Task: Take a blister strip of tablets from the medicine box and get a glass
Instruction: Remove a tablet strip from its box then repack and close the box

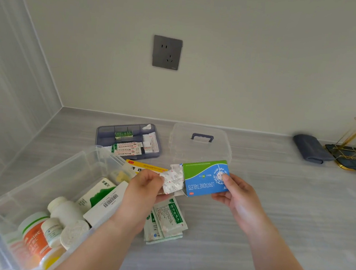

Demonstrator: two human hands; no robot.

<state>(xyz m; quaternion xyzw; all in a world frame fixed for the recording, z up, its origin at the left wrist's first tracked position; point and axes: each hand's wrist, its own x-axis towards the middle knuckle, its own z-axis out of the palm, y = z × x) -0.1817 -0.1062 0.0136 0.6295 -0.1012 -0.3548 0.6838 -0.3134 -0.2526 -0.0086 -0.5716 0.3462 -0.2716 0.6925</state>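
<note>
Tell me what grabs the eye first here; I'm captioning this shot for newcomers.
At centre, the right hand holds a blue-and-green loratadine carton while the left hand pinches a silvery blister strip at its open end. Lower left sits a clear plastic medicine box full of bottles.

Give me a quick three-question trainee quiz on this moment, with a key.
1. True or false: the blister strip is fully out of the blue and green carton.
2. Which hand holds the carton? A) left hand B) right hand
3. Fill in: the clear lid with the blue handle lies on the ____.

Key: 1. False, it is partly inside the carton's open end. 2. B. 3. counter.
</note>
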